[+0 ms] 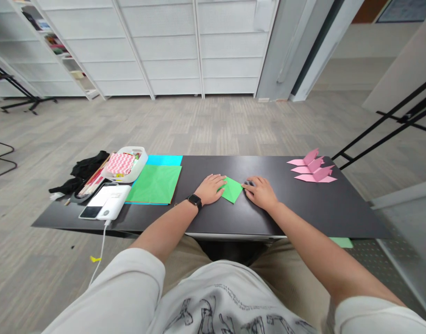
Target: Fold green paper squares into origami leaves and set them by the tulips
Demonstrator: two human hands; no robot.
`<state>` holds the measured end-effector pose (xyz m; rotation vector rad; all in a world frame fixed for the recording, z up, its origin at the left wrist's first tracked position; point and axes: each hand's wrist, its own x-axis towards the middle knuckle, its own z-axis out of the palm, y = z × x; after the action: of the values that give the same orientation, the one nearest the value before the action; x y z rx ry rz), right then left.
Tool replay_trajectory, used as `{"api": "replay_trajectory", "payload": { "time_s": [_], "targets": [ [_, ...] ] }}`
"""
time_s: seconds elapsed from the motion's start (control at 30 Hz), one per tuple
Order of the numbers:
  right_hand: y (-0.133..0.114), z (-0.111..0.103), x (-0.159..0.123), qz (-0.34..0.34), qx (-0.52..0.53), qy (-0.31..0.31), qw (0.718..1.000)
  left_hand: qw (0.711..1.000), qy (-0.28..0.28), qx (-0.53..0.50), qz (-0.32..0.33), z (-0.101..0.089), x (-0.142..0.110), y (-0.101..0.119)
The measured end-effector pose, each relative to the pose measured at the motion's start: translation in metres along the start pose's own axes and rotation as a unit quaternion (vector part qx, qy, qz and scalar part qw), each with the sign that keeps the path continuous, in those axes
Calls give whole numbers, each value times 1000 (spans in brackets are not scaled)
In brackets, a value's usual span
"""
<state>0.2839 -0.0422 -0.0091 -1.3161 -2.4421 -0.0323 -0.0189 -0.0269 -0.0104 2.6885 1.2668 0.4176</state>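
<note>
A small square of folded green paper lies on the dark table, turned so that its corners point forward, back and sideways. Over its left corner rests my left hand, fingers stretched out flat and pressing the paper down. My right hand is at the right corner, its fingers bent around a small dark grey object, partly hidden, whose kind I cannot make out. Three folded pink paper birds stand in a row on the right of the table.
On the table's left are stacked green sheets over blue paper, a white basket with a pink patterned pouch, a white power bank with a cable, a phone and black cloth. Light green paper shows below the front edge.
</note>
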Motion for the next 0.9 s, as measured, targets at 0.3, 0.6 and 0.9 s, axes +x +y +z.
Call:
{"api": "replay_trajectory", "payload": {
  "time_s": [0.3, 0.6, 0.9],
  "targets": [
    [-6, 8, -8, 61, 9, 52, 997, 1000, 0, 8, 0, 3, -2, 0],
    [-2, 7, -3, 73, 10, 59, 996, 999, -34, -40, -3, -4, -19, 18],
    [-1, 6, -5, 60, 48, 59, 995, 997, -16, -65, -44, 1, -32, 29]
  ]
}}
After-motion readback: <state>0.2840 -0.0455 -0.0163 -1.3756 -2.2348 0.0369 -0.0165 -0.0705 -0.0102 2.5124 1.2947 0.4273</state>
